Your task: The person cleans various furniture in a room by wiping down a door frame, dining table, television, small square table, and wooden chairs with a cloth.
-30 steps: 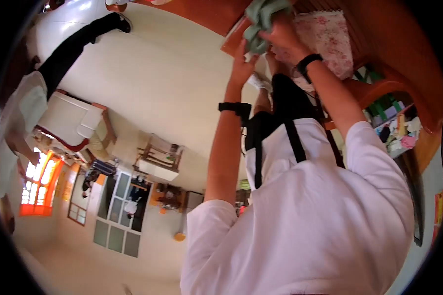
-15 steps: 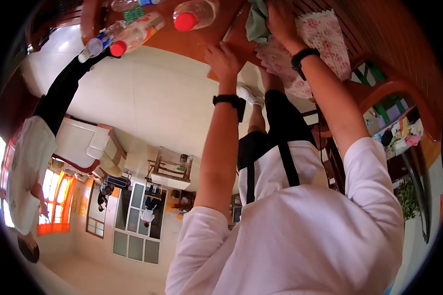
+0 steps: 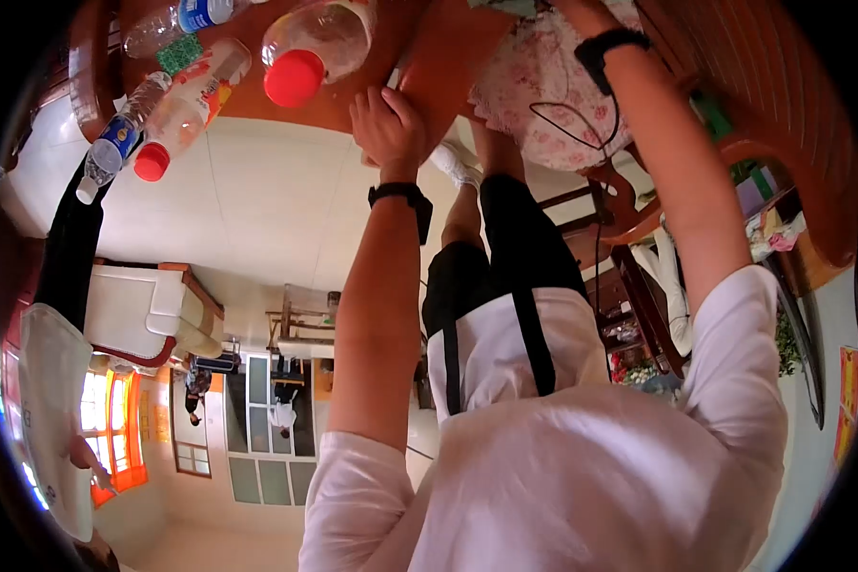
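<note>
My left hand [image 3: 386, 126] has its fingers curled against the near edge of the reddish-brown wooden table [image 3: 439, 57]. At the very top of the view, my right hand [image 3: 582, 11] is mostly cut off, its fingertips out of sight. Beside it shows a strip of grey-green cloth [image 3: 507, 7]. A clear bottle with a red cap [image 3: 294, 78] lies just left of my left hand. Further left are another red-capped bottle [image 3: 183, 112], a blue-labelled water bottle [image 3: 119, 133] and a third clear bottle [image 3: 167, 30], with a green scouring pad [image 3: 179, 53] among them.
A pink floral cover [image 3: 534, 81] with a scalloped edge lies under my right forearm, a thin black cable [image 3: 596, 143] looped over it. To the right is a slatted wooden chair [image 3: 772, 95]. At the left stands a person in a white shirt [image 3: 52, 410]. A pale sofa [image 3: 138, 305] is behind.
The view has shifted, so bottles and table appear lower and further left. My right hand and the cloth have moved forward to the top edge. My left fingers look more curled.
</note>
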The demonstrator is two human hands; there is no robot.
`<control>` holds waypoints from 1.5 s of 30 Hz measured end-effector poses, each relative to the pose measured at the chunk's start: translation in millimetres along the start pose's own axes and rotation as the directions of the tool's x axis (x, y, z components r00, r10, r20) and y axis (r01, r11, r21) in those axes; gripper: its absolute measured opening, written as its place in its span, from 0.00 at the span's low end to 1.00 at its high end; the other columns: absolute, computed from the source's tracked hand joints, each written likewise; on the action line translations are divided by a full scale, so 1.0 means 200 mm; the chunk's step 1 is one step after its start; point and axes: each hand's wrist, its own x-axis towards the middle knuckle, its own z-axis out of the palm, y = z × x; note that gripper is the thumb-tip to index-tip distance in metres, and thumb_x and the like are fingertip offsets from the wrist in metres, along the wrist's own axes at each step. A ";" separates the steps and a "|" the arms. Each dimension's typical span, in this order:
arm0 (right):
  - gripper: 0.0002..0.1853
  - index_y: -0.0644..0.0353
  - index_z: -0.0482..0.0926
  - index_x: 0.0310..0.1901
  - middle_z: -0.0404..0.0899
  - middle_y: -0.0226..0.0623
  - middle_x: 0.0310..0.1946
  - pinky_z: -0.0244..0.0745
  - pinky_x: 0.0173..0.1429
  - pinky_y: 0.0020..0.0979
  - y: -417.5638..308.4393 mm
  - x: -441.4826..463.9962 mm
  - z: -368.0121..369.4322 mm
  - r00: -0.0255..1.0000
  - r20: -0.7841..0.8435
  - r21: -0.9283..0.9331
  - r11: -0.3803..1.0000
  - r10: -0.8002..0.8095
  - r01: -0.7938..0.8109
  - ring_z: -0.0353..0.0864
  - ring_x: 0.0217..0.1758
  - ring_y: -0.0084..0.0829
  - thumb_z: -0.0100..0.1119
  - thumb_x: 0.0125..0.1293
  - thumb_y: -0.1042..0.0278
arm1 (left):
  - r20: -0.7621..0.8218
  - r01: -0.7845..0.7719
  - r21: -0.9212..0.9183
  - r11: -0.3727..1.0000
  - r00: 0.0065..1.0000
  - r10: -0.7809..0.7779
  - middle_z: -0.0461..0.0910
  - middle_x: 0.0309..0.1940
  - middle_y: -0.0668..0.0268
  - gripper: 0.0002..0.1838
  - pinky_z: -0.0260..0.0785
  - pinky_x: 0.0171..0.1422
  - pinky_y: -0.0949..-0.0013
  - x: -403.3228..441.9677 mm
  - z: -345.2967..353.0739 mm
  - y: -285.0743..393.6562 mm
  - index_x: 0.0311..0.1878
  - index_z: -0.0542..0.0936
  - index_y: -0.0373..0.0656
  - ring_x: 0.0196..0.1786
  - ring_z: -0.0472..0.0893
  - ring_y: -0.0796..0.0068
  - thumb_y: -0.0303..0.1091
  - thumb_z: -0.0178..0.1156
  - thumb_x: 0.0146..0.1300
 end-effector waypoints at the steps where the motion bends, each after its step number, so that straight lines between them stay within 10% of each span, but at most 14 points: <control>1: 0.24 0.67 0.74 0.57 0.72 0.60 0.56 0.63 0.64 0.60 -0.04 -0.06 0.01 0.994 -0.104 -0.078 0.995 0.046 -0.055 0.70 0.57 0.62 0.58 0.59 0.71 | -0.009 0.008 -0.003 1.000 1.000 -0.008 0.76 0.35 0.50 0.16 0.66 0.44 0.45 0.00 -0.02 0.03 0.32 0.75 0.38 0.40 0.73 0.44 0.38 0.45 0.70; 8: 0.31 0.58 0.77 0.56 0.75 0.49 0.53 0.65 0.66 0.52 -0.42 -0.41 0.02 0.999 0.052 -0.081 0.997 -0.002 0.006 0.73 0.60 0.51 0.71 0.52 0.51 | 0.015 -0.008 -0.031 0.999 1.000 0.009 0.76 0.34 0.47 0.18 0.65 0.49 0.45 0.00 -0.02 0.02 0.33 0.74 0.36 0.41 0.73 0.41 0.39 0.41 0.73; 12: 0.30 0.56 0.79 0.55 0.76 0.48 0.51 0.63 0.66 0.53 -0.05 -0.26 0.08 0.965 0.076 -0.048 0.966 -0.250 0.254 0.73 0.58 0.51 0.69 0.53 0.50 | 0.027 -0.016 -0.046 0.999 0.999 0.017 0.76 0.35 0.47 0.18 0.65 0.48 0.44 0.01 -0.04 0.03 0.34 0.73 0.37 0.41 0.73 0.40 0.39 0.40 0.73; 15: 0.28 0.54 0.80 0.53 0.75 0.47 0.51 0.60 0.66 0.58 0.26 -0.04 0.12 0.938 0.344 -0.141 0.986 -0.035 0.088 0.72 0.59 0.52 0.68 0.53 0.49 | 0.069 0.009 -0.049 0.999 0.998 -0.006 0.75 0.37 0.45 0.17 0.65 0.50 0.42 0.01 -0.06 0.05 0.36 0.73 0.36 0.43 0.73 0.39 0.39 0.42 0.73; 17: 0.31 0.62 0.78 0.57 0.75 0.52 0.60 0.56 0.73 0.58 -0.01 0.24 -0.15 0.983 0.085 -0.308 0.934 -0.160 0.179 0.70 0.66 0.54 0.66 0.54 0.51 | 0.006 -0.014 -0.032 0.999 1.000 0.015 0.74 0.38 0.45 0.16 0.64 0.49 0.42 0.02 -0.08 0.04 0.37 0.73 0.36 0.44 0.72 0.39 0.39 0.42 0.73; 25: 0.28 0.59 0.79 0.52 0.75 0.50 0.50 0.58 0.65 0.63 0.11 0.19 0.04 0.978 -0.093 -0.390 0.910 -0.187 0.137 0.72 0.58 0.53 0.63 0.55 0.48 | 0.004 0.004 -0.107 0.994 1.000 -0.004 0.73 0.37 0.48 0.11 0.66 0.47 0.47 0.01 -0.08 0.01 0.39 0.72 0.36 0.41 0.73 0.45 0.36 0.49 0.71; 35: 0.32 0.72 0.72 0.55 0.69 0.65 0.56 0.53 0.68 0.65 -0.42 -0.38 0.16 0.981 0.095 -0.287 0.940 -0.166 0.187 0.65 0.64 0.63 0.59 0.55 0.54 | -0.238 0.047 -0.161 0.986 0.967 -0.086 0.76 0.40 0.59 0.20 0.69 0.45 0.54 -0.02 -0.09 0.00 0.48 0.76 0.40 0.44 0.78 0.56 0.47 0.58 0.64; 45: 0.31 0.73 0.71 0.58 0.68 0.69 0.58 0.59 0.69 0.59 -0.25 -0.21 0.05 0.941 0.193 -0.233 0.918 -0.279 0.320 0.66 0.61 0.68 0.61 0.56 0.60 | -0.134 0.072 -0.284 0.956 0.984 -0.114 0.77 0.43 0.53 0.29 0.72 0.52 0.52 -0.07 -0.10 -0.03 0.55 0.74 0.37 0.48 0.78 0.50 0.56 0.58 0.65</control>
